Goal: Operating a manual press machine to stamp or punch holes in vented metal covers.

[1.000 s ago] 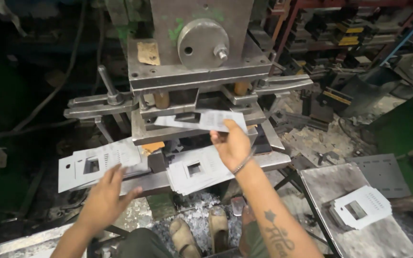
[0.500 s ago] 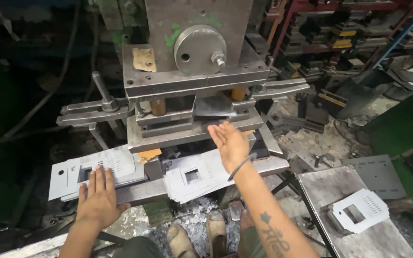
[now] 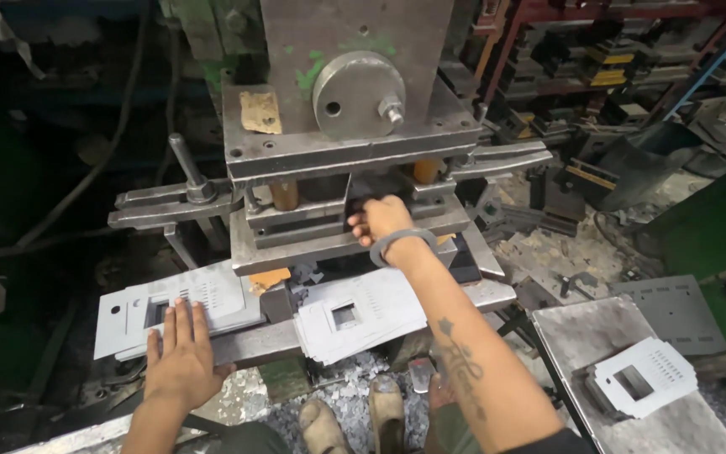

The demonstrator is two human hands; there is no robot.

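My left hand (image 3: 180,353) lies flat, fingers spread, on the near edge of a stack of pale punched metal plates (image 3: 212,294) left of the press. My right hand (image 3: 384,220), with a metal bangle on the wrist, reaches into the gap between the die blocks of the grey press (image 3: 338,126). Its fingertips are hidden inside the gap, and the plate it carried there cannot be seen. A second stack of plates (image 3: 363,315) with a square cut-out rests on the press bed below my right forearm.
A steel table (image 3: 581,336) at the right carries one more punched plate (image 3: 644,378). A lever (image 3: 186,168) sticks up on the press's left arm. Metal scrap covers the floor around my sandalled feet (image 3: 355,420). Racks of parts (image 3: 598,67) stand behind right.
My right hand pushed a plate from the front of the die into the gap, and the plate is out of sight. My left hand slid down onto the left stack.
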